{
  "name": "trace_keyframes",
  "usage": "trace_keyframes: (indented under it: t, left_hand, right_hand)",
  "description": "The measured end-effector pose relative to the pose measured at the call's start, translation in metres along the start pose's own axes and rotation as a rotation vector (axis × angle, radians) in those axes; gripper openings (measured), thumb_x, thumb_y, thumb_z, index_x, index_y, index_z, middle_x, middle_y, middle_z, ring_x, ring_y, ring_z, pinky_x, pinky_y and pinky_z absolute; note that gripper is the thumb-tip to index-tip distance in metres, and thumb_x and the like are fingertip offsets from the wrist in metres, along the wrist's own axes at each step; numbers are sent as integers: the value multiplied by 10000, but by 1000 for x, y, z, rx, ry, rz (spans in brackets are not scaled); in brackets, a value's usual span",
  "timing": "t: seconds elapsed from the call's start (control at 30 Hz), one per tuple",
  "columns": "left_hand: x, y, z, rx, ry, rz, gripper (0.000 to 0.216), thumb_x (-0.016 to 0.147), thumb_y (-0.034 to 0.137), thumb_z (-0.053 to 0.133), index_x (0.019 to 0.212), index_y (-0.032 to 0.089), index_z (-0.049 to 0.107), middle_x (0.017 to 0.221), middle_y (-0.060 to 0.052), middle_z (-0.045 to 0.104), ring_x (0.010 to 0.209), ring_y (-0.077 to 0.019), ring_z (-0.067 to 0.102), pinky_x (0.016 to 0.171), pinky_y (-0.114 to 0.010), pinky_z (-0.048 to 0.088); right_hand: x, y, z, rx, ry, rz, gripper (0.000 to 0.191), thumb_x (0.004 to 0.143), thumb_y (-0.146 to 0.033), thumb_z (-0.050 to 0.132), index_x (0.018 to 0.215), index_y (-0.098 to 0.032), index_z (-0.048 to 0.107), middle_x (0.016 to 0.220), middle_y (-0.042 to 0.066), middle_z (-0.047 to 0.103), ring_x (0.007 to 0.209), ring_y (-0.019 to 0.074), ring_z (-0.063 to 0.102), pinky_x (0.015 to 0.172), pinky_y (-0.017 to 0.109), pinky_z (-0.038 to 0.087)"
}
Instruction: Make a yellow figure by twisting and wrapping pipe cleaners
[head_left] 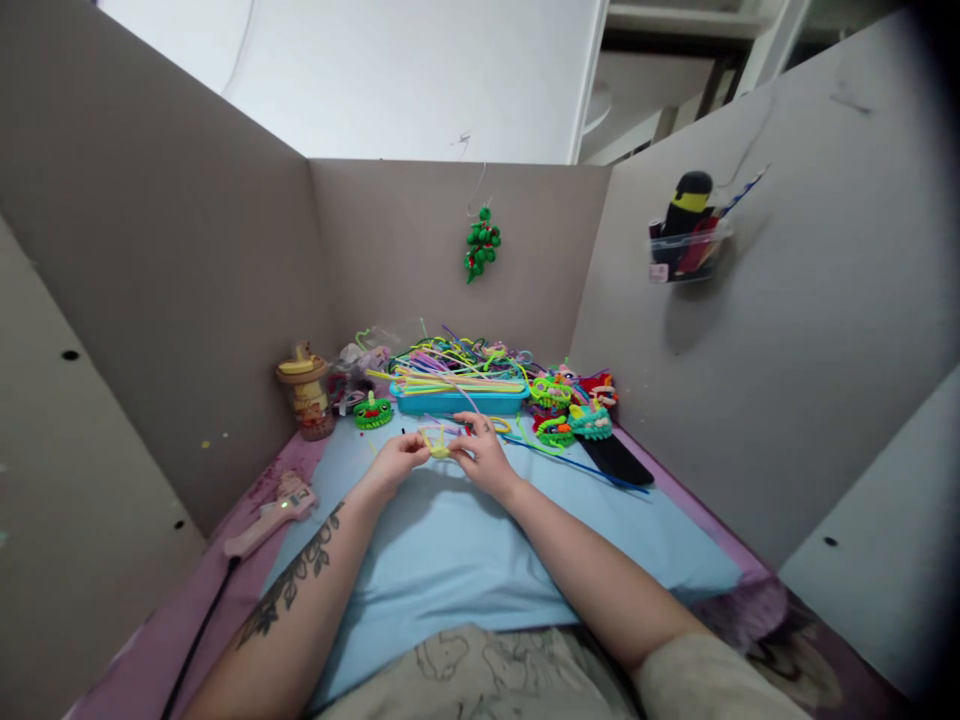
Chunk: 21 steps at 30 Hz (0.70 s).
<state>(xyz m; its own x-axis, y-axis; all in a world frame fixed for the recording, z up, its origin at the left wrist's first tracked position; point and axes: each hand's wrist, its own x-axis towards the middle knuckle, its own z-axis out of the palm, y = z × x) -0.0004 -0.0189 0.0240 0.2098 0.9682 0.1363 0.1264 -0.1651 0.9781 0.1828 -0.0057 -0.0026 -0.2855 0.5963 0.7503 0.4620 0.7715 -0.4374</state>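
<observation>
My left hand and my right hand meet over the light blue cloth, both pinching a small yellow pipe-cleaner piece held between them. The fingers of each hand are closed on it. Just beyond sits a blue tray heaped with several coloured pipe cleaners.
A pink glue gun lies at the left with its black cord. A small jar stands at the back left, a green craft figure beside it. Finished pipe-cleaner figures and a black tool lie right. Grey partition walls enclose the desk; a green ornament hangs behind.
</observation>
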Motion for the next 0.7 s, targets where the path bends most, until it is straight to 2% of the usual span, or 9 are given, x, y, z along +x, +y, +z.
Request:
trace_keyframes:
  t: [0.23,0.47,0.57,0.7]
  left_hand:
    - [1,-3,-2,24,35,-22,237,536,338,678,558,148,538,497,40,458,504,-86,369,518,-227,266]
    - [1,-3,-3,41,19,-42,256,550,357,675,548,151,522,490,45,433,488,-79,336,504,-222,232]
    - [1,-3,-5,50,9,-49,273,545,375,683,560,150,530,491,43,441,482,-79,341,503,-222,232]
    - [3,-4,-5,97,61,-29,244,563,359,673,580,146,557,507,29,473,494,-96,387,512,-233,265]
  right_hand:
    - [0,4,3,-42,31,45,64,736,-188,644,730,-237,684,1069,64,510,1052,232,443,931,426,360]
    - [1,9,-4,-75,-38,-68,65,766,-260,638,790,-268,698,1212,58,462,1133,247,386,960,445,338]
    - [1,7,-4,-96,-24,-60,59,763,-257,638,738,-254,691,1192,59,473,1123,246,392,949,441,349]
    - [2,7,-2,-92,9,-17,53,748,-241,649,712,-238,689,1157,61,477,1087,238,419,932,421,363]
